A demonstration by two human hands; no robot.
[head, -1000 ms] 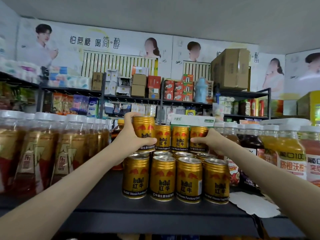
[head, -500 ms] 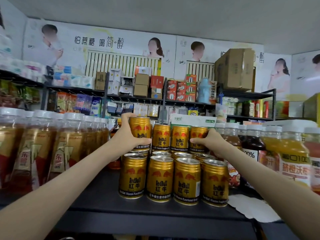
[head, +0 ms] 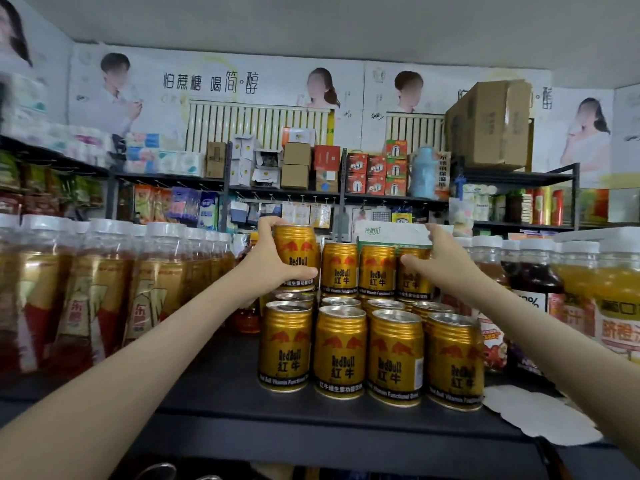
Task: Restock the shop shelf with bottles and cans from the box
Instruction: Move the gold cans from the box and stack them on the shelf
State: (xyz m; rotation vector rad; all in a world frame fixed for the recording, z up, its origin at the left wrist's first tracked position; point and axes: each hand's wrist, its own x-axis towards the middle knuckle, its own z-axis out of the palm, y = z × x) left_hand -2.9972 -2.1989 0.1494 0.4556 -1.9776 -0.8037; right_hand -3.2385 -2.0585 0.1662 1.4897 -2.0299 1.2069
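Gold Red Bull cans stand in two tiers on the black shelf [head: 214,393]: a front row [head: 341,351] of several, and an upper row [head: 375,271] stacked on cans behind them. My left hand [head: 268,268] grips one gold can [head: 298,251] at the left end of the upper row, held slightly higher than its neighbours. My right hand [head: 438,261] is curled round the rightmost upper can [head: 414,282], thumb across its front. Its fingertips reach up to a white-and-green carton [head: 391,233] lying on the upper cans.
Amber tea bottles [head: 104,289] with white caps crowd the shelf's left side. Orange and dark juice bottles [head: 616,299] fill the right. A white cardboard scrap [head: 540,417] lies at the shelf's front right. Further shelves of boxed goods [head: 294,168] line the back wall.
Both hands stay on their cans. My right hand's fingers have crept upward to the carton. The view has shifted slightly.
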